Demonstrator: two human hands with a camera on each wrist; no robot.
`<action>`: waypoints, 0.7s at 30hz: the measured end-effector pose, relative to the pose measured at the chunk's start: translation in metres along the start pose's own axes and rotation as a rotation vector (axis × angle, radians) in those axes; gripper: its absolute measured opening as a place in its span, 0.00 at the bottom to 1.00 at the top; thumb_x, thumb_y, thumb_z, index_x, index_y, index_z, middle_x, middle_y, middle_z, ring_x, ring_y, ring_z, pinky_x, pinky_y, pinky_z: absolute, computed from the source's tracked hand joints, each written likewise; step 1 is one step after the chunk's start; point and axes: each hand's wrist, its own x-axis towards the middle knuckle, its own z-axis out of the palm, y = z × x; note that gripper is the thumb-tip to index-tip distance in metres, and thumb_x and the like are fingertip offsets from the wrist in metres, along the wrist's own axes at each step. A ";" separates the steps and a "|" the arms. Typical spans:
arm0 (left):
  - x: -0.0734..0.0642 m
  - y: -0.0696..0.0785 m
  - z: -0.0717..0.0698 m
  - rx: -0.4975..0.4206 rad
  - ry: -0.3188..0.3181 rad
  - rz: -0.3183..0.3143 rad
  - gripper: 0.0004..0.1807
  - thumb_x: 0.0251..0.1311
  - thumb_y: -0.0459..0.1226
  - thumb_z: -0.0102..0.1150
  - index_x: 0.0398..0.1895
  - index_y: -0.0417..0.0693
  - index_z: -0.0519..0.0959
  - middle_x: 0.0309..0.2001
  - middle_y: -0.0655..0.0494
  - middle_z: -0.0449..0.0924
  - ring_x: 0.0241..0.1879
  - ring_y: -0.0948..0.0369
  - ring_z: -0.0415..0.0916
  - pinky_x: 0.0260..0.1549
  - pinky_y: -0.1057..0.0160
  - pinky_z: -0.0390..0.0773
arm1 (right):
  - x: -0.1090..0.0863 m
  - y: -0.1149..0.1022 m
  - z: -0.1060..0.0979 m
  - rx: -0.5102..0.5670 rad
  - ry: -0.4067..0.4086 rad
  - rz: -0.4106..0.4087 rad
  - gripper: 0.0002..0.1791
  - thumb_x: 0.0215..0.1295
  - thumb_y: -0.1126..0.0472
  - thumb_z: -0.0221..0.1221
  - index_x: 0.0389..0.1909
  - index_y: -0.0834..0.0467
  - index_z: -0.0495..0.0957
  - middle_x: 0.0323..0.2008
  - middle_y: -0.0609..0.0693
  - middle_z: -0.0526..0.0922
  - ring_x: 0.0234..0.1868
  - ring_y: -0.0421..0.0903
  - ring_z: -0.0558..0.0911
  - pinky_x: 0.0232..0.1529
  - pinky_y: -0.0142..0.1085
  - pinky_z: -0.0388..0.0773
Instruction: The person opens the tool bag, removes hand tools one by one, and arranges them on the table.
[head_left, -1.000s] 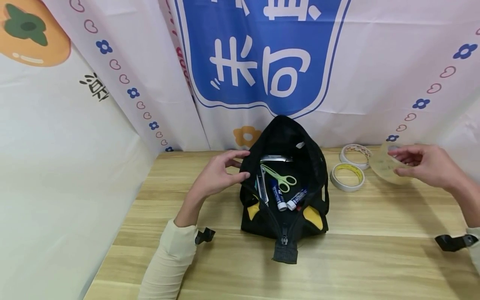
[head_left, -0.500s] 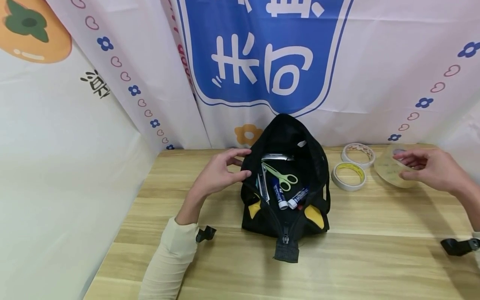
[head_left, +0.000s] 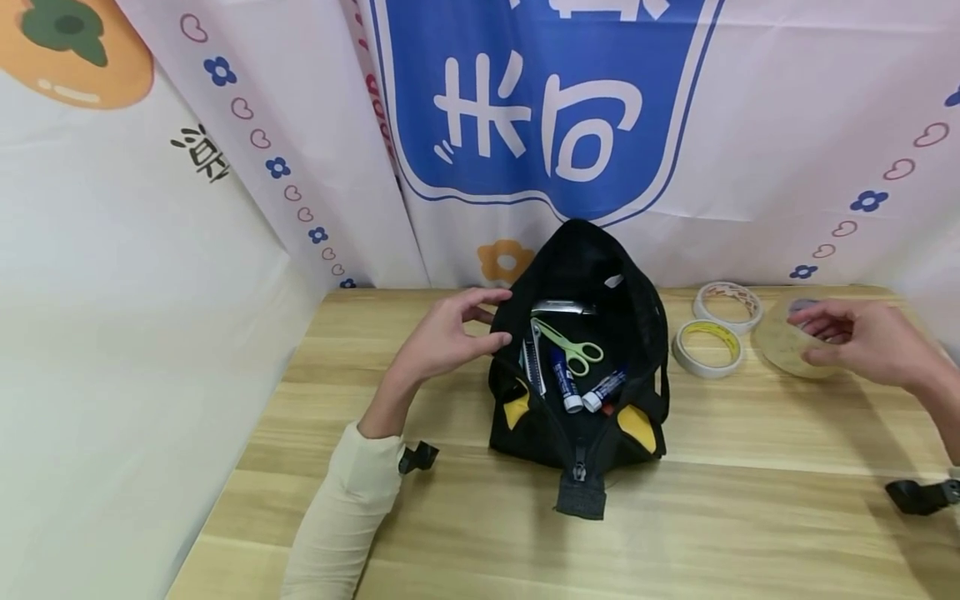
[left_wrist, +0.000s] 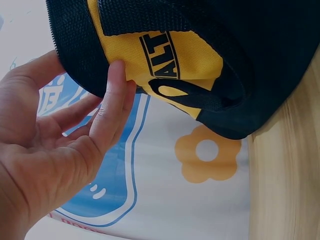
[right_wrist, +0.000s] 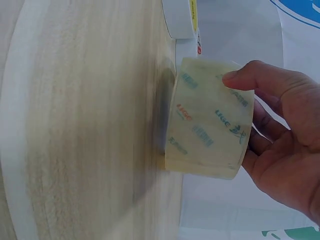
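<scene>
In the head view a black bag [head_left: 510,437] with yellow patches stands unzipped. Inside lie green-handled scissors [head_left: 588,352], a utility knife [head_left: 532,367], two blue tubes [head_left: 565,379] with white ends and a shiny metallic item [head_left: 564,307]. My left hand [head_left: 453,337] touches the bag's left rim with thumb and fingers extended; the left wrist view shows a fingertip against its yellow panel [left_wrist: 145,55]. At the right, my right hand [head_left: 873,342] holds a wide roll of clear packing tape [right_wrist: 205,120], thumb on its outer side. The roll appears to rest on the table.
Two narrow tape rolls, a yellow-cored one [head_left: 708,367] and a white one [head_left: 701,308], lie between bag and right hand. A printed cloth [head_left: 750,167] hangs behind the wooden table [head_left: 712,533]. A white wall [head_left: 150,333] stands left.
The packing tape has come down from a slight tilt to lie flatter, a little farther right, with my right hand on it. My left hand stays at the bag rim. The head view has shifted slightly.
</scene>
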 end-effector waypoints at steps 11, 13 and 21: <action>0.002 0.002 0.001 -0.022 -0.004 -0.011 0.32 0.67 0.34 0.73 0.74 0.45 0.76 0.74 0.49 0.77 0.60 0.48 0.85 0.49 0.57 0.90 | 0.000 -0.002 0.007 -0.037 -0.031 -0.018 0.25 0.55 0.71 0.78 0.54 0.69 0.85 0.42 0.61 0.89 0.35 0.19 0.73 0.33 0.19 0.74; 0.001 0.003 0.001 -0.022 -0.003 -0.017 0.32 0.67 0.34 0.73 0.74 0.45 0.76 0.74 0.49 0.77 0.61 0.48 0.85 0.48 0.57 0.90 | 0.001 -0.002 0.008 -0.041 -0.028 -0.019 0.25 0.54 0.70 0.79 0.54 0.68 0.85 0.42 0.61 0.89 0.35 0.18 0.73 0.33 0.19 0.74; 0.001 0.002 0.001 -0.007 0.004 -0.016 0.32 0.66 0.35 0.73 0.74 0.46 0.77 0.73 0.49 0.77 0.60 0.48 0.85 0.50 0.56 0.90 | 0.003 -0.004 0.008 -0.060 -0.028 -0.046 0.24 0.54 0.69 0.79 0.53 0.67 0.86 0.42 0.60 0.89 0.34 0.19 0.73 0.33 0.20 0.75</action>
